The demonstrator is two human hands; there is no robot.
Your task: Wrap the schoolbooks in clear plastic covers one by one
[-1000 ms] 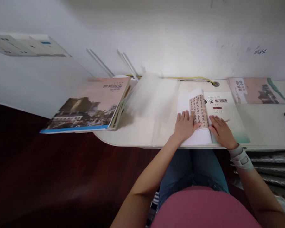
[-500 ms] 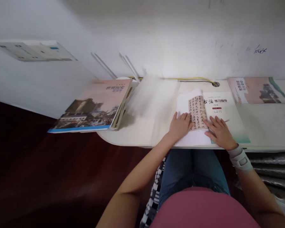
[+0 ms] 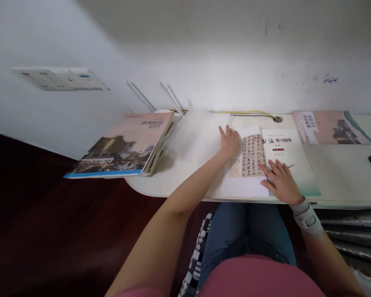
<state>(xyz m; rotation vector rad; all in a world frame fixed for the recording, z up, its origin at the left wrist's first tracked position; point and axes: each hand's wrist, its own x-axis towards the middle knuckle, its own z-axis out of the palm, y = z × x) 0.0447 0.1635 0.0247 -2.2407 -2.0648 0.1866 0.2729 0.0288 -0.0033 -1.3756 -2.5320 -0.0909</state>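
Right of the calligraphy booklet point(image 3: 284, 156), the desk point(image 3: 336, 169) lies bare; a textbook stack point(image 3: 123, 144) blocks well left, a yellow cable point(image 3: 250, 111) just behind.

On the white counter point(image 3: 336, 173) lies a calligraphy booklet point(image 3: 284, 152) with a leaf point(image 3: 250, 156) of brush characters folded across it. The left hand point(image 3: 229, 142) rests flat at the leaf's ten o'clock corner, and the right hand point(image 3: 281, 183), above a grey wrist brace point(image 3: 307, 216), lies flat at its four o'clock. A history textbook point(image 3: 126, 144) overhangs the counter at nine o'clock, and a second textbook point(image 3: 330, 128) lies at two o'clock.

Study room: desk point(image 3: 336, 173), textbooks point(image 3: 123, 144)
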